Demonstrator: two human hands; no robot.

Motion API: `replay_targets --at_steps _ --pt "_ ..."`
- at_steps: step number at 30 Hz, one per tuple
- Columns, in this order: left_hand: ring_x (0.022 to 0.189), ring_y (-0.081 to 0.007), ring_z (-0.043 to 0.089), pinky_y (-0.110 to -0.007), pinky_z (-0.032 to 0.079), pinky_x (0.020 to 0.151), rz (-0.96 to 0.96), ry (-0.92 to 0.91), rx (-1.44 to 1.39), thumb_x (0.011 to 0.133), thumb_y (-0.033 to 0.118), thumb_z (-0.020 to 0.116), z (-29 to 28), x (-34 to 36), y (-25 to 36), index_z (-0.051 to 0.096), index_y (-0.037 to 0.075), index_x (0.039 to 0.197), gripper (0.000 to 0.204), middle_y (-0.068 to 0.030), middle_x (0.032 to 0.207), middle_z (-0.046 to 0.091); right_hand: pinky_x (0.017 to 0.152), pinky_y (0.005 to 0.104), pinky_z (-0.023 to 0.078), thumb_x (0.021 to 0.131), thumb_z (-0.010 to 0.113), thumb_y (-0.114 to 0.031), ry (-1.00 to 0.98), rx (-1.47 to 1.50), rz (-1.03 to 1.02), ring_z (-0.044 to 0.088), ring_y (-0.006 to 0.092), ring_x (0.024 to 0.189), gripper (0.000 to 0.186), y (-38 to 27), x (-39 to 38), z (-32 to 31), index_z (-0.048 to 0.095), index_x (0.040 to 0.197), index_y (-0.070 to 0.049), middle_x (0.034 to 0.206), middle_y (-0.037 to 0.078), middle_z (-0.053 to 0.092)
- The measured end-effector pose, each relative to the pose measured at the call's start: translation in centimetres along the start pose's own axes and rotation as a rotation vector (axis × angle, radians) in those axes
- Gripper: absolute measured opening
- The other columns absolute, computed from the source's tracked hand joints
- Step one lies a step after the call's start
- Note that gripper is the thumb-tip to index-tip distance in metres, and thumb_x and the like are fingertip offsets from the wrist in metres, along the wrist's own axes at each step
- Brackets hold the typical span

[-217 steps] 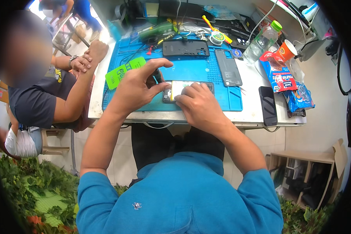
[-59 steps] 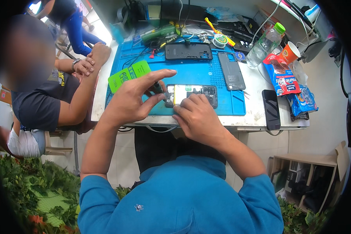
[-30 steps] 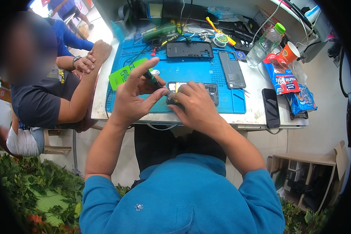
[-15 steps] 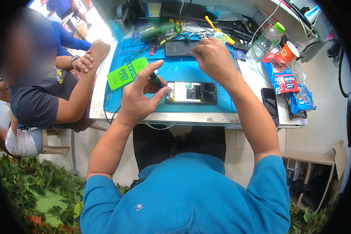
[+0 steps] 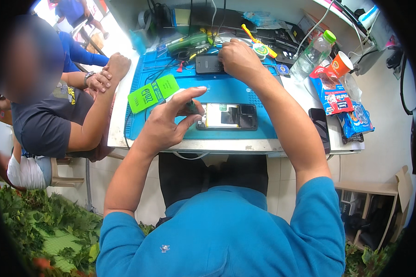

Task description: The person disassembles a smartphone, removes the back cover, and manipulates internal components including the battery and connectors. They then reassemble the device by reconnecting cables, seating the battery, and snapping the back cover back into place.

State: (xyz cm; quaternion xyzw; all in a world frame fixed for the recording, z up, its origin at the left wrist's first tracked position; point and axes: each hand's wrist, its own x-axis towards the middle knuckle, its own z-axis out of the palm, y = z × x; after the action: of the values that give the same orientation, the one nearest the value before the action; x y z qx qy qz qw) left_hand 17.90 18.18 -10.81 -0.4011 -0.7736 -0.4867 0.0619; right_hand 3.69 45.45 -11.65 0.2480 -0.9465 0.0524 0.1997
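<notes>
An opened phone [image 5: 224,116] lies on the blue work mat [image 5: 263,127], its pale inner part and black camera end showing. At its left end is my left hand [image 5: 168,120], thumb and forefinger apart, with a dark green screwdriver [image 5: 192,106] tucked in the curled fingers; its tip is hidden. Farther back, my right hand [image 5: 240,60] has its fingers drawn together over the right end of a dark grey rectangular case [image 5: 208,64]. Whatever those fingertips hold is too small or hidden to make out.
A bright green card box [image 5: 153,93] sits left of the phone. Tools and cables crowd the mat's back, with a yellow-orange stick [image 5: 259,40]. On the right stand a bottle [image 5: 313,54], paper cup [image 5: 340,64], snack packs [image 5: 327,94] and a dark phone [image 5: 319,127]. A person [image 5: 51,111] sits at left.
My right hand has moved left and slightly back, onto the dark case's right end. My left hand has come slightly nearer and right, still at the phone's left end.
</notes>
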Motion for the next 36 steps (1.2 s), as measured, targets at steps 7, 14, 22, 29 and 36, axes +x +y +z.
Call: replay_targets --at_steps 7,14,22,29,36 --pt "0.105 -0.0212 0.081 -0.035 0.065 0.091 0.0 -0.02 -0.011 0.098 -0.01 0.078 -0.1 0.5 0.6 0.05 0.011 0.161 0.071 -0.0124 0.116 0.08 0.1 0.0486 0.059 0.089 0.077 -0.009 -0.038 0.057 0.028 0.071 0.0361 0.11 0.017 0.1 -0.9 -0.8 0.087 0.102 -0.006 0.105 0.014 0.08" --pt "0.105 -0.0214 0.08 -0.035 0.064 0.092 -0.001 0.036 -0.034 0.098 -0.007 0.081 0.7 0.0 0.2 0.058 0.01 0.153 0.062 -0.0121 0.123 0.077 0.092 0.0467 0.058 0.088 0.074 -0.004 -0.007 0.17 -0.112 0.068 0.0328 0.103 0.022 -4.0 -5.9 -4.2 0.087 0.106 -0.004 0.101 0.012 0.076" --pt "0.099 -0.0166 0.078 -0.032 0.065 0.086 -0.033 0.097 -0.158 0.097 -0.004 0.082 0.8 0.2 -0.7 0.066 0.01 0.146 0.054 -0.0098 0.13 0.078 0.091 0.0451 0.053 0.085 0.075 -0.003 -0.068 0.259 -0.129 0.066 0.0315 0.102 0.017 -7.3 -10.6 -5.9 0.084 0.099 -0.003 0.099 0.012 0.073" --pt "0.113 -0.019 0.078 -0.033 0.065 0.094 -0.044 -0.045 0.02 0.1 -0.005 0.079 -0.6 1.4 1.0 0.069 0.004 0.144 0.045 -0.0141 0.136 0.078 0.092 0.0455 0.052 0.084 0.073 -0.004 -0.107 0.311 -0.147 0.065 0.0304 0.104 0.021 -9.5 -14.1 -5.8 0.083 0.102 -0.003 0.101 0.012 0.072" --pt "0.114 -0.0199 0.079 -0.034 0.066 0.097 -0.061 -0.074 0.036 0.098 -0.01 0.077 -1.9 2.4 1.5 0.07 0.004 0.151 0.055 -0.0134 0.129 0.081 0.095 0.0456 0.052 0.082 0.072 -0.003 -0.052 0.333 -0.116 0.066 0.0316 0.106 0.026 -11.0 -15.8 -5.5 0.081 0.107 -0.002 0.1 0.014 0.071"
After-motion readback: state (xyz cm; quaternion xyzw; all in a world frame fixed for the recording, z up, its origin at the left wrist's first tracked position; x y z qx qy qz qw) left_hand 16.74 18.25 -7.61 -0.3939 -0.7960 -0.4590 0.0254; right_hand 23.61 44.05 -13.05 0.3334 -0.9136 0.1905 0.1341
